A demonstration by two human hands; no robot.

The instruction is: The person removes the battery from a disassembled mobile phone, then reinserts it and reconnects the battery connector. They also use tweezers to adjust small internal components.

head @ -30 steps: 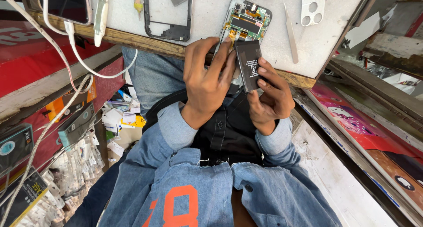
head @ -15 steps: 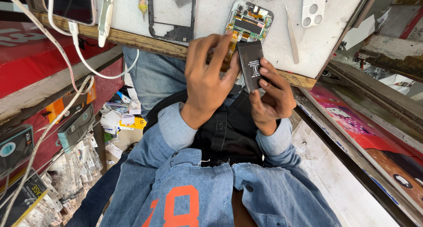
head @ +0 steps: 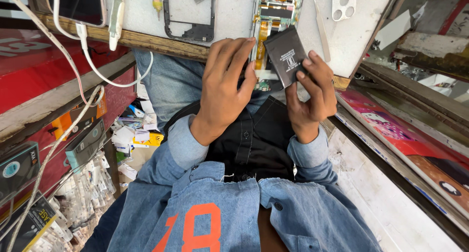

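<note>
Far left on the table (head: 220, 7) there's a phone with a white cable (head: 83, 51), then a bare black phone frame (head: 188, 17). The left hand (head: 222, 86) now lies flat, fingers together, its tips resting on the lower end of the opened phone (head: 273, 17) rather than gripping anything. A second ago it sat curled over the battery. The right hand (head: 310, 93) keeps its grip clamped on the black battery (head: 288, 54), tilted just above the phone's bottom edge and now more exposed. So the battery looks free of the phone. A thin pry tool (head: 322, 29) lies right of it.
</note>
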